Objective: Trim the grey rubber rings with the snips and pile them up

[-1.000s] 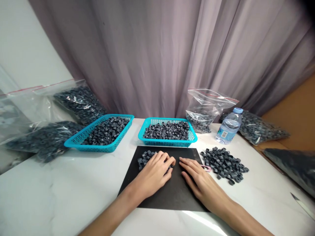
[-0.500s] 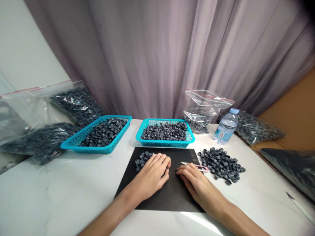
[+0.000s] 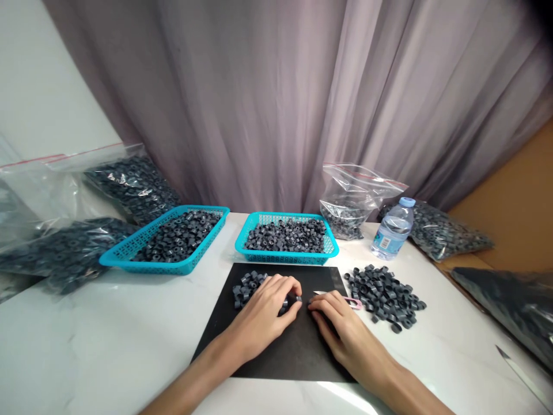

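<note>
My left hand [image 3: 270, 308] curls over the black mat [image 3: 294, 351], with its thumb and fingertips closed round a small dark grey plastic ring [image 3: 295, 299]. Another dark piece shows under its palm, partly hidden. Beside that hand lies a small pile of dark grey rings [image 3: 245, 288]. Across a narrow gap, my right hand [image 3: 343, 325] rests on the mat, its fingers bent and tips together; anything they hold is hidden. Pink-handled thread snips [image 3: 355, 303] lie partly beneath this hand, blade tip pointing left. A larger heap of dark rings [image 3: 386, 294] is to its right.
Two turquoise baskets, the left one [image 3: 173, 267] and the middle one [image 3: 285, 253], hold many dark pieces. A water bottle [image 3: 394, 227] stands near a zip bag [image 3: 345, 210]. More filled bags [image 3: 133, 184] lie at both sides. A knife-like blade [image 3: 518, 372] lies far right.
My left hand has opened its grip slightly, so a ring shows between thumb and fingers. My right hand has barely moved. The whole view has shifted a little.
</note>
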A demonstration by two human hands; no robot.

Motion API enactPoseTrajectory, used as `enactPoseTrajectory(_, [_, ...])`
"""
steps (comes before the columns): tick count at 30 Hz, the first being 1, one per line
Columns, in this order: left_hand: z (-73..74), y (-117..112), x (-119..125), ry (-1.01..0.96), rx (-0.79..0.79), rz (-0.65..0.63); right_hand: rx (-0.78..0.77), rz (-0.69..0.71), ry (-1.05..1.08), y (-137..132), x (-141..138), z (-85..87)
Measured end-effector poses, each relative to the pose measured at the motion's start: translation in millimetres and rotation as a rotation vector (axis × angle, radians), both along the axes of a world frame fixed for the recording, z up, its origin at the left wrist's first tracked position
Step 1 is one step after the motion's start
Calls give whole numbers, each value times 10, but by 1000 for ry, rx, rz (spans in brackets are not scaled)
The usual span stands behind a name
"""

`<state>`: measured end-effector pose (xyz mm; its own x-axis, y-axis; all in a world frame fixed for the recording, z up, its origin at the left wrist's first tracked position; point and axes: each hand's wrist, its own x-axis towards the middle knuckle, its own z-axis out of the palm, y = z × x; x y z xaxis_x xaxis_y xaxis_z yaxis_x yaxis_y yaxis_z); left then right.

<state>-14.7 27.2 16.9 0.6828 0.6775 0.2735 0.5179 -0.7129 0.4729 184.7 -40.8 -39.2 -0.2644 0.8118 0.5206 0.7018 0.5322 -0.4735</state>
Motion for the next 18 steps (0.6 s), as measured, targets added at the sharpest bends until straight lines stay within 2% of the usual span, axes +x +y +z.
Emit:
enactPoseTrajectory(3, [-4, -15, 14, -109, -57, 10, 23, -7, 48, 7, 13, -20])
enactPoseTrajectory(9, [-29, -31, 102, -471, -342, 19, 160, -22, 180, 15, 53, 16])
enactPoseTrajectory(14, [-22, -38, 144, -623, -477, 12, 203, -41, 193, -24, 56, 74])
enactPoseTrajectory(18, [28, -50, 171, -754, -602, 62, 209, -61, 177, -38, 40, 70])
